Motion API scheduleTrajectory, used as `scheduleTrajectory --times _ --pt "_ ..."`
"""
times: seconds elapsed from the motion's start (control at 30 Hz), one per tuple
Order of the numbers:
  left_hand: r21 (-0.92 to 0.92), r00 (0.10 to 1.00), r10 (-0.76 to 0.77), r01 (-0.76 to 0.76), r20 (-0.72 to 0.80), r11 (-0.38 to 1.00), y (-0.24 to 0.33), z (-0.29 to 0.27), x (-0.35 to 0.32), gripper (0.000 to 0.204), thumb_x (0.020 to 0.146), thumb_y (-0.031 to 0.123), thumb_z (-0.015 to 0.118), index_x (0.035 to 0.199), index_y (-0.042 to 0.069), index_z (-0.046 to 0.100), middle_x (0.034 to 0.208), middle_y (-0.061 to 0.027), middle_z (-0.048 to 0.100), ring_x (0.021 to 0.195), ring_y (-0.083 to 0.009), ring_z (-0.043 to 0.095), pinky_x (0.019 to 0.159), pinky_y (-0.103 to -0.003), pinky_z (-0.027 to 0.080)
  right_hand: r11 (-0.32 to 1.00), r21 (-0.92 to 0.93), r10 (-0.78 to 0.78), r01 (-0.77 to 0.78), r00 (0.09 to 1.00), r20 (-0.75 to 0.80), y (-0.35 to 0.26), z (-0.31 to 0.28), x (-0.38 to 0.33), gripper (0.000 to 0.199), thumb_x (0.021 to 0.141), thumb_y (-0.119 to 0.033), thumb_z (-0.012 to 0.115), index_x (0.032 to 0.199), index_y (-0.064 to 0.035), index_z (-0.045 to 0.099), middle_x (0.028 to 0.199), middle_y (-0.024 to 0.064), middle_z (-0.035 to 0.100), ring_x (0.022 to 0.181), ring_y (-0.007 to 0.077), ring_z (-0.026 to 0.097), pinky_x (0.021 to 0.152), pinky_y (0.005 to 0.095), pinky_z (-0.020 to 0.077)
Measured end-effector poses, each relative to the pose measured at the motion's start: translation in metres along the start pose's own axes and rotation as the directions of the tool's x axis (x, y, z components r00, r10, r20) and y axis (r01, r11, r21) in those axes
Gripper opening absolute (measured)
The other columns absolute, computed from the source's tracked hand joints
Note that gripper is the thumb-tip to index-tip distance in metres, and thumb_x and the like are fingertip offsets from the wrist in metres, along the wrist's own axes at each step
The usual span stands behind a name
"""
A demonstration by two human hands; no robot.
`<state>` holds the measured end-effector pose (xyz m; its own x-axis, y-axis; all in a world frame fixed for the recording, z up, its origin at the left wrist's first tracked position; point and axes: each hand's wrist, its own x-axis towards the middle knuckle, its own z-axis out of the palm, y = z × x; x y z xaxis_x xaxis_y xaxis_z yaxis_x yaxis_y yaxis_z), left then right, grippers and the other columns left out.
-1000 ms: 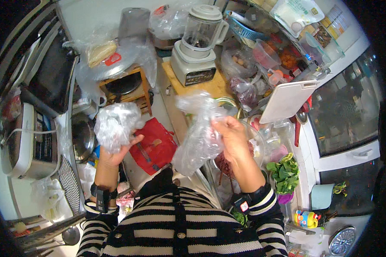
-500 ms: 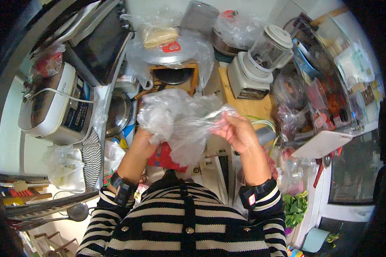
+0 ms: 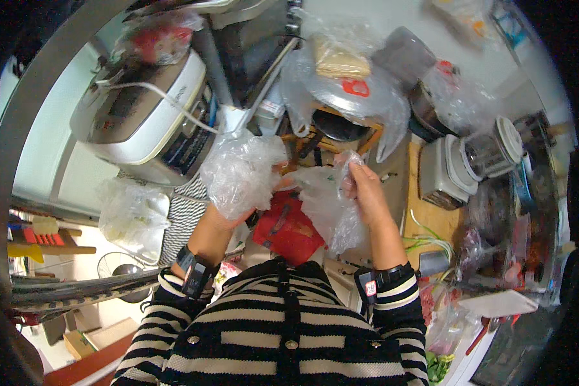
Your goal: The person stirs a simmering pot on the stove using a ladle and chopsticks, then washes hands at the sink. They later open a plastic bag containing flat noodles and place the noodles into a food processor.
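Observation:
A crumpled bunch of clear plastic bags (image 3: 241, 172) covers most of my left hand (image 3: 224, 220), whose fingertips show at its right side, closed around it. My right hand (image 3: 363, 185) is closed in a pinch on the gathered top of a thin clear plastic bag (image 3: 331, 199). That bag hangs down between my hands and stretches toward the left one; whether it is joined to the bunch I cannot tell. Below them lies a red item, perhaps a cloth or a bag (image 3: 289, 228), in front of my body.
On the left stands a white rice cooker (image 3: 148, 109), with a bagged white tray (image 3: 135, 219) nearer me. Ahead, a bag-covered round lid (image 3: 341, 93) carries a yellowish packet (image 3: 341, 58). At right, a blender (image 3: 450, 167) stands on a wooden board (image 3: 424, 222) near a cleaver-like blade (image 3: 435, 262).
My view has turned left, so the surroundings sit further right. My hands have moved apart, and the plastic between them has separated into a bunch at left and a hanging bag at right.

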<state>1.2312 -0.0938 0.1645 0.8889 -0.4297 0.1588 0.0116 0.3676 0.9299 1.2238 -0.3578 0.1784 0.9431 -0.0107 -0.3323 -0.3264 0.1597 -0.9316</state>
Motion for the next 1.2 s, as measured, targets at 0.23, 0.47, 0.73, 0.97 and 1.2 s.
scheduleTrajectory --times 0.23,0.47,0.73,0.97,1.2 --pt "0.652 0.985 0.141 -0.169 0.096 0.739 -0.104 -0.030 -0.037 0.039 0.086 0.019 0.058 0.122 0.006 0.054 0.123 -0.0128 0.055 0.114 -0.0273 0.051 0.099 -0.038 0.040 0.987 0.153 -0.006 -0.037 0.963 0.270 -0.017 0.045 0.020 0.056 0.097 -0.050 0.031 0.126 -0.0101 0.055 0.060 -0.0064 0.044 0.048 0.0035 0.029 0.042 0.0201 0.0233" --pt "0.923 0.932 -0.349 0.051 0.093 0.382 -0.251 -0.085 -0.059 0.055 0.085 0.023 0.059 0.134 0.007 0.040 0.125 -0.0184 0.053 0.115 -0.0334 0.051 0.100 -0.039 0.038 0.996 0.089 -0.028 -0.018 0.873 0.487 -0.020 0.057 0.027 0.065 0.094 -0.055 0.034 0.127 -0.0015 0.052 0.084 0.0056 0.062 0.068 0.0144 0.054 0.062 0.0255 0.0410" --pt "0.689 0.653 -0.650 0.674 -0.388 0.266 -0.142 -0.038 -0.041 0.086 0.079 0.046 0.060 0.140 -0.003 0.025 0.124 -0.0296 0.051 0.116 -0.0388 0.051 0.096 -0.041 0.040 0.978 -0.175 0.166 -0.110 0.925 0.342 -0.009 0.043 0.061 0.032 0.093 -0.030 0.054 0.114 -0.0066 0.061 0.078 0.0047 0.065 0.059 0.0085 0.053 0.052 0.0204 0.0381" --pt "0.941 0.967 -0.157 0.233 -0.198 0.244 -0.048 -0.005 -0.024 0.060 0.085 0.033 0.057 0.134 0.003 0.039 0.112 -0.0223 0.060 0.102 -0.0403 0.058 0.090 -0.045 0.045 0.969 -0.012 0.237 -0.245 0.922 0.306 0.007 0.031 0.086 0.028 0.092 -0.022 0.050 0.113 -0.0064 0.058 0.088 0.0063 0.065 0.070 0.0104 0.060 0.049 0.0207 0.0396" --pt "0.733 0.732 0.048 0.679 -0.680 0.029 -0.021 -0.048 0.014 0.065 0.082 0.018 0.059 0.138 0.006 0.028 0.077 -0.0218 0.065 0.069 -0.0399 0.063 0.063 -0.045 0.051 0.963 0.056 0.235 -0.264 0.922 0.306 0.008 0.012 0.097 0.024 0.091 -0.024 0.053 0.109 -0.0089 0.060 0.077 0.0049 0.063 0.053 0.0078 0.048 0.044 0.0205 0.0333"
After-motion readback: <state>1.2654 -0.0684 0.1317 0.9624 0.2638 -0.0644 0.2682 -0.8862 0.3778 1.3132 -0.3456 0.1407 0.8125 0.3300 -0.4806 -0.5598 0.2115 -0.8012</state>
